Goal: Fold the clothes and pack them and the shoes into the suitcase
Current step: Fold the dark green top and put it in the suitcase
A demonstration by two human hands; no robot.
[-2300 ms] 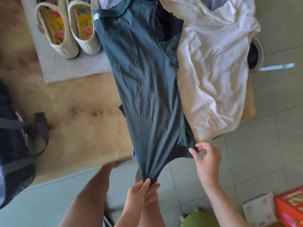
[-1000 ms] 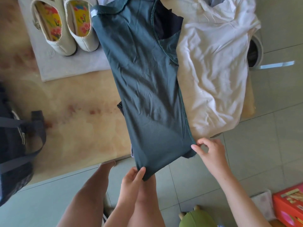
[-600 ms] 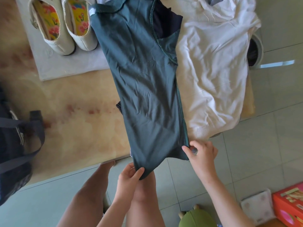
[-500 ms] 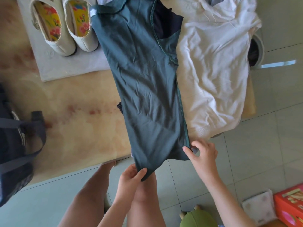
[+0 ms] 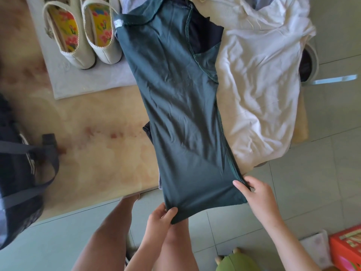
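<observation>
A dark green garment (image 5: 179, 106) lies lengthwise across the marbled table (image 5: 93, 145), folded narrow, its lower end hanging over the front edge. My left hand (image 5: 159, 216) pinches the bottom left corner of that end. My right hand (image 5: 257, 194) pinches the bottom right corner along the side seam. A crumpled white garment (image 5: 259, 79) lies to the right of the green one, partly under it. Two cream shoes (image 5: 82, 34) with flowered insoles stand on a grey cloth (image 5: 86, 79) at the back left. A dark bag (image 5: 17, 173) with grey straps sits at the left edge.
A dark blue piece of clothing (image 5: 203, 34) shows under the green garment's top. My bare legs (image 5: 109, 235) stand in front of the table on a tiled floor. A red box (image 5: 347, 249) and a green object (image 5: 238, 263) lie on the floor at lower right.
Both hands have spread the green garment's hanging end wider, so its bottom edge is flatter. My left hand shifted its pinch slightly up and left; the right hand stays on the seam.
</observation>
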